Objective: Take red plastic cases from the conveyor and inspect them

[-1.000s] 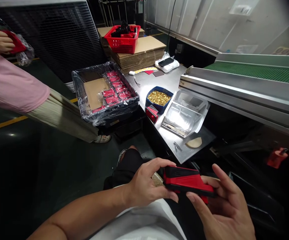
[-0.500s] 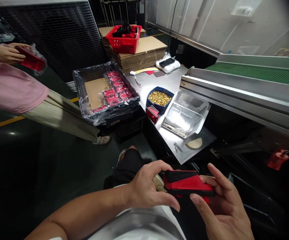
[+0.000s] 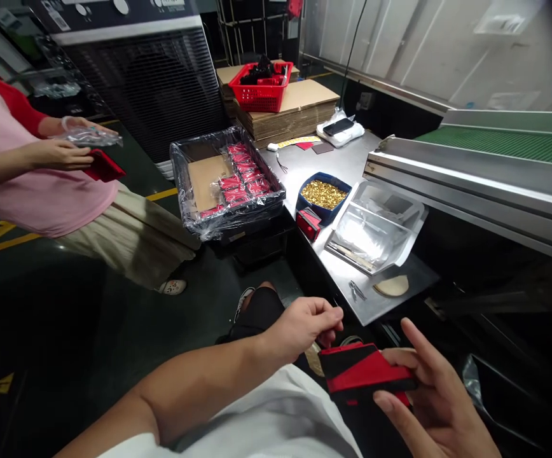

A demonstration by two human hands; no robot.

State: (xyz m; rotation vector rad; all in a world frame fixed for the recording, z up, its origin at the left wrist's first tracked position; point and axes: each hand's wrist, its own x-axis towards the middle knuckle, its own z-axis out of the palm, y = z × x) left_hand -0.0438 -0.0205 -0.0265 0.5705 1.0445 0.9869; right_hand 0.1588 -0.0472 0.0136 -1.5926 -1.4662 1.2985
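Left hand [image 3: 304, 324] has come off the red-and-black case [image 3: 364, 373] since the earlier frame; fingers now curled, tips pinched together just above the case's near corner, maybe on something small, too small to tell. Camera view has also swung, so the co-worker sits more in frame.

Right hand [image 3: 428, 397] carries the case alone: thumb over the top edge, fingers underneath, palm up, grasping it low over the lap, just below the tabletop [image 3: 352, 165] edge. Case tilted flat-side up toward the camera, likely so the top face is open to the other hand.

Next out, on the tabletop's near end: small metal tweezers [image 3: 356, 291] and a tan disc [image 3: 392, 285], lying close by the hands. Beyond them a clear plastic tray [image 3: 376, 229], then a blue bowl [image 3: 324, 194] full of small gold parts, with another red case [image 3: 308, 222] leaning at its near side.

Left of the tabletop, a plastic-lined crate [image 3: 228, 178] holds rows of bagged red cases beside a cardboard sheet, within reach of both people.

Far end: phone [image 3: 338, 126] on a white bundle, stacked cardboard [image 3: 299, 105] with a red basket [image 3: 266, 86] on top. Green conveyor [image 3: 505, 143] runs along the right.

Far left, co-worker's hands [image 3: 66, 149] hold a red case and a clear bag.
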